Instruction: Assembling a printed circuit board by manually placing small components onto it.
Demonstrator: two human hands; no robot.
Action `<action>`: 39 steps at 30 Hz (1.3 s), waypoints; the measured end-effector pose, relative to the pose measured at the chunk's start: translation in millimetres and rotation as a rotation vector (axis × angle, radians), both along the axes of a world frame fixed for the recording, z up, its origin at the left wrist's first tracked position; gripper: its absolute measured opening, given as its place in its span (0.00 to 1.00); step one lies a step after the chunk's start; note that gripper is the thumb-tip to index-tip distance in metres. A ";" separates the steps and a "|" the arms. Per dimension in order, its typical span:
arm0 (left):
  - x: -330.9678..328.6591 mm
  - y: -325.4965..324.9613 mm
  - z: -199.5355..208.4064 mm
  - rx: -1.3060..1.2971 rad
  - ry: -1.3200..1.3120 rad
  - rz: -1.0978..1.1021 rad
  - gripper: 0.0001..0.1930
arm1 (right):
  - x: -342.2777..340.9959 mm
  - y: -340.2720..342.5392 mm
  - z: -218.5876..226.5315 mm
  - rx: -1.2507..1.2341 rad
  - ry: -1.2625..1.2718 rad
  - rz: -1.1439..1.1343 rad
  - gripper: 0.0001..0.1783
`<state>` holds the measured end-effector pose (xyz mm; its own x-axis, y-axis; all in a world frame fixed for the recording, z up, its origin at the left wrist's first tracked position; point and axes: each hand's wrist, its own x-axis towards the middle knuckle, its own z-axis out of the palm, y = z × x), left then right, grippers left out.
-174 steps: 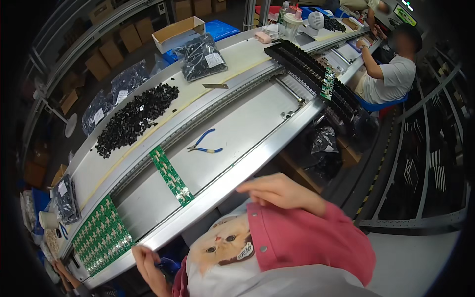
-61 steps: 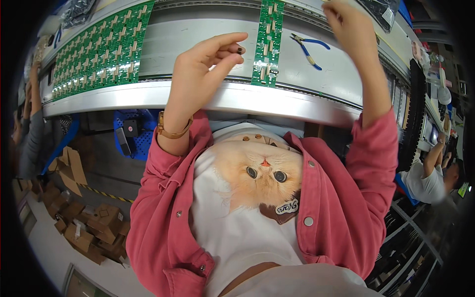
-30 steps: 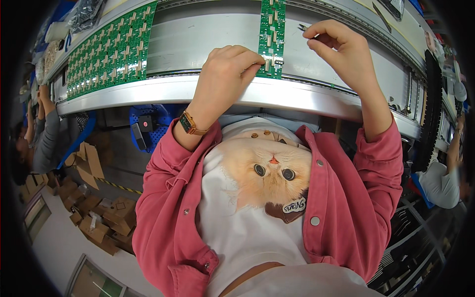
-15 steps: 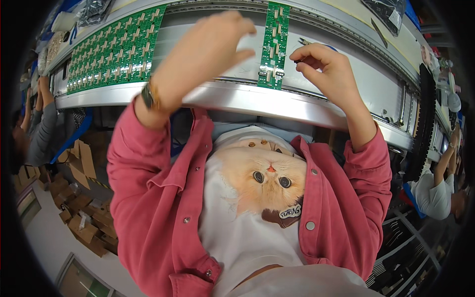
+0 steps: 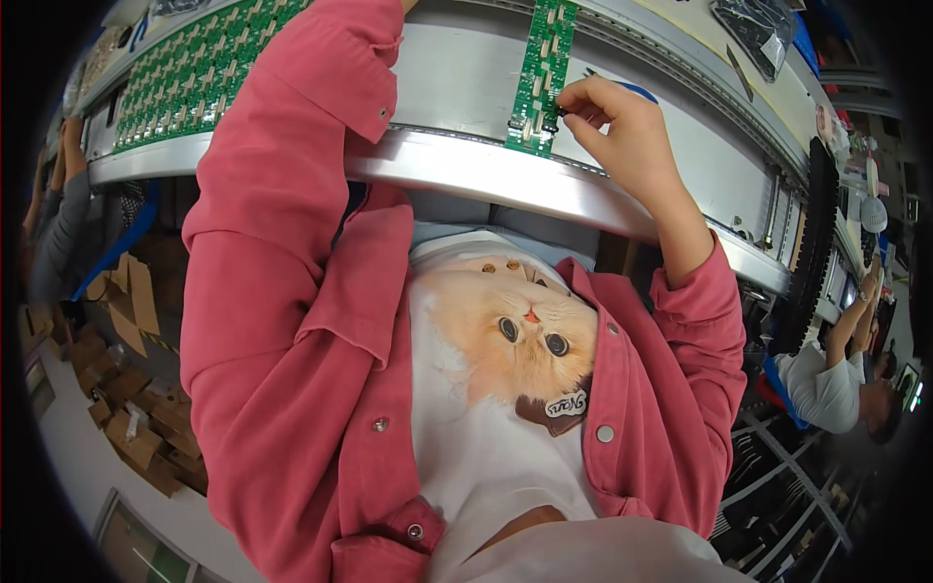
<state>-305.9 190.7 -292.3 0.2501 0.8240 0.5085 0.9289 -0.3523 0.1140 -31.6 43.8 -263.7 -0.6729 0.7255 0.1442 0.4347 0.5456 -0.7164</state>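
My right hand (image 5: 622, 126) is closed in a pinch at the right edge of a narrow green circuit board (image 5: 539, 73). Between its thumb and forefinger is a small black part (image 5: 562, 112), mostly covered by the fingertips. Rows of pale connectors run along the board, with a few dark parts at its near end. My left arm (image 5: 301, 107) stretches up past the top edge, so my left hand lies out of the picture. Beneath that arm is a large green circuit board panel (image 5: 175, 92), partly hidden by the sleeve.
A silver rail (image 5: 466, 165) runs along the near side of the line. Behind my right hand lies a blue-handled tool (image 5: 638, 91). A black toothed strip (image 5: 821, 243) stands at right. Bagged black items (image 5: 753, 34) sit far right. Co-workers' arms show at both sides.
My left hand has moved up and out of the picture. My right hand has shifted left, bringing the small black part to the narrow board's edge. The whole view has tilted slightly.
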 end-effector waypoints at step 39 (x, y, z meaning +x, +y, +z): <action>37.8 -268.2 238.1 -0.359 -0.522 -0.340 0.09 | -63.6 128.3 132.9 0.617 -0.352 -0.294 0.05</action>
